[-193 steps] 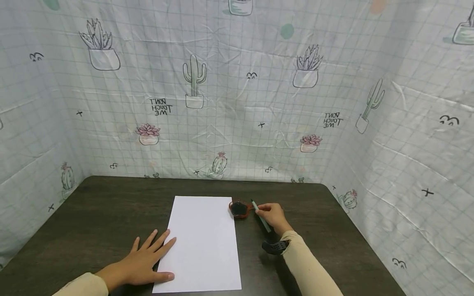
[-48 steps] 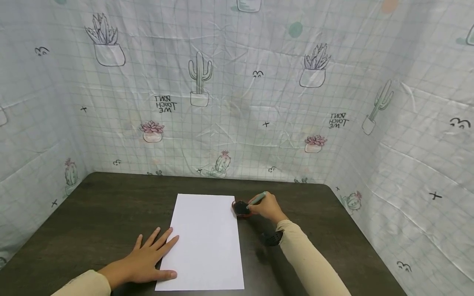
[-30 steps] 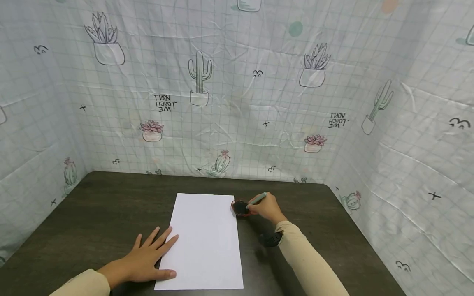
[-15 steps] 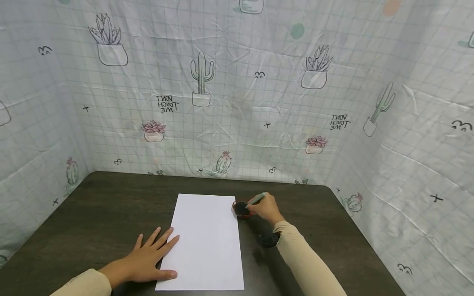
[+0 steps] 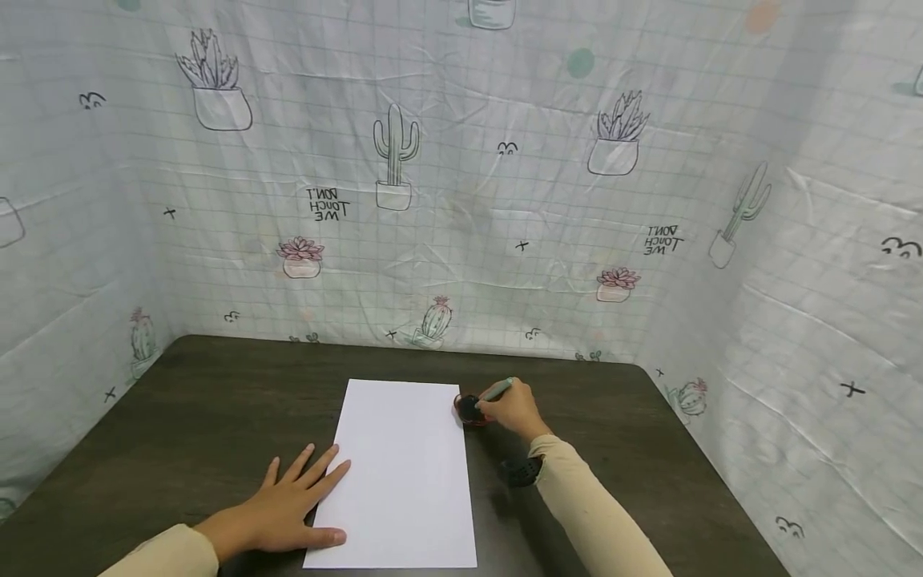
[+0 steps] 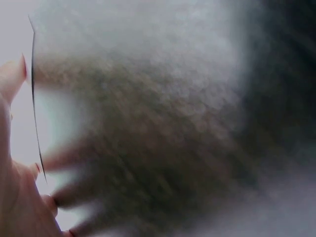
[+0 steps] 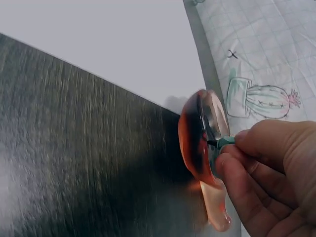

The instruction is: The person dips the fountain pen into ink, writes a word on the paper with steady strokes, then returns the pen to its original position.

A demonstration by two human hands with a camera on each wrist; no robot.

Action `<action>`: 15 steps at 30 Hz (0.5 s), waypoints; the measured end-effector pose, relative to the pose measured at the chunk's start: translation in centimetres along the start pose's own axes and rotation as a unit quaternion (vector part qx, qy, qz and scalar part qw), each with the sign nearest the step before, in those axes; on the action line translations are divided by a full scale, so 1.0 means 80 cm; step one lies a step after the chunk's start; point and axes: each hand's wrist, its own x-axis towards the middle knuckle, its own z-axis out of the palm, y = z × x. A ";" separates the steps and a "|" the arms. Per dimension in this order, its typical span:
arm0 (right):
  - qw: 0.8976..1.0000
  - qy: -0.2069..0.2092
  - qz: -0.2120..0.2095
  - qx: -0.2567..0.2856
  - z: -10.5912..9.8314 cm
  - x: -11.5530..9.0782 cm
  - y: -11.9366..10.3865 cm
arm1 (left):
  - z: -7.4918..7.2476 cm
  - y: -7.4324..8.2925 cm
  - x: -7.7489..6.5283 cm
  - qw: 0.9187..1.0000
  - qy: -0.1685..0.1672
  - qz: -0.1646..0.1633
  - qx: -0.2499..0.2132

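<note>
Head view: a green pen (image 5: 497,390) is pinched by the right hand (image 5: 515,409), its dark tip held at an orange-rimmed, dark-centred object (image 5: 467,409) by the far right corner of the white paper (image 5: 404,481); the paper's left edge is covered by the left hand (image 5: 288,506), fingers spread.

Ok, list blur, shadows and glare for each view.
Head view: mostly clear, a dark shadow beside the right sleeve on the table; left wrist view: murky blur over most of it, the left hand clearer at the left edge; right wrist view: pale glare on the table, glossy highlights on the orange-rimmed handled object.
</note>
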 end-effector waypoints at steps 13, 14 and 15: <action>1.000 -0.021 -0.006 -0.009 0.000 0.003 -0.010 | 0.005 -0.005 0.002 1.000 0.010 0.004 0.005; 1.000 -0.014 -0.004 -0.007 0.002 0.003 -0.011 | 0.005 -0.005 0.002 1.000 0.008 0.004 0.002; 1.000 -0.007 -0.003 -0.010 0.003 0.003 -0.010 | 0.004 -0.004 0.001 1.000 0.006 0.005 -0.001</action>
